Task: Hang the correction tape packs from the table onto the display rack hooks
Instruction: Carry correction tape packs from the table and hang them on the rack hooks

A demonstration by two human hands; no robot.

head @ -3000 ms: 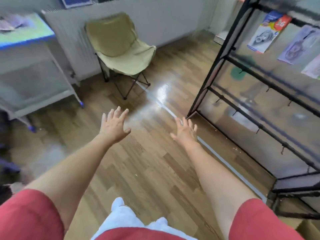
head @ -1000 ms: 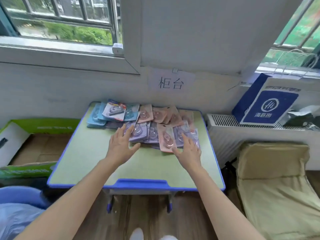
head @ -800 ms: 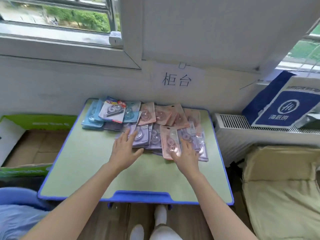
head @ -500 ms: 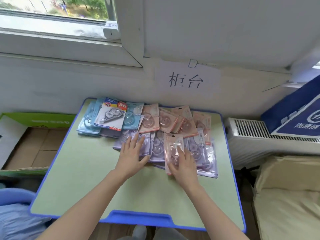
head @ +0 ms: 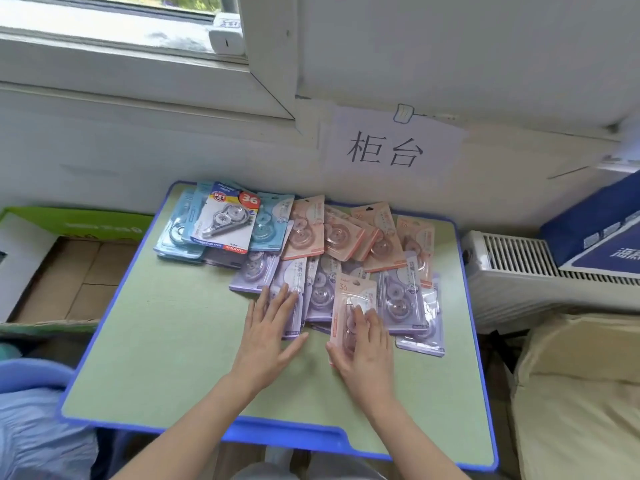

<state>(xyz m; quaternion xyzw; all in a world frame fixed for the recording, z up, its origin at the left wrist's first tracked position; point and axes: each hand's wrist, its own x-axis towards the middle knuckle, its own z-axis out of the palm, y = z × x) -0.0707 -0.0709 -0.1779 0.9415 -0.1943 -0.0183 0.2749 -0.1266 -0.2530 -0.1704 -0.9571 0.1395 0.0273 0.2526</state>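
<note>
Several correction tape packs lie in a loose overlapping pile on the far half of the green table (head: pixel 173 341): blue packs (head: pixel 225 220) at the left, pink packs (head: pixel 343 233) at the back, purple ones in front. My left hand (head: pixel 270 330) rests flat with straight fingers on a purple pack (head: pixel 294 278). My right hand (head: pixel 363 351) lies on top of a pink pack (head: pixel 353 292) marked 36, its thumb along the pack's left edge. The display rack is out of view.
An open cardboard box (head: pixel 69 271) stands left of the table. A white radiator (head: pixel 519 271) with a blue bag (head: pixel 595 230) on it and a beige folding chair (head: pixel 571 393) are on the right. A paper sign (head: pixel 388 147) hangs on the wall behind.
I turned from the rack to the table and came closer. Both hands reached onto the pile; the right hand drew the pink pack a little toward me.
</note>
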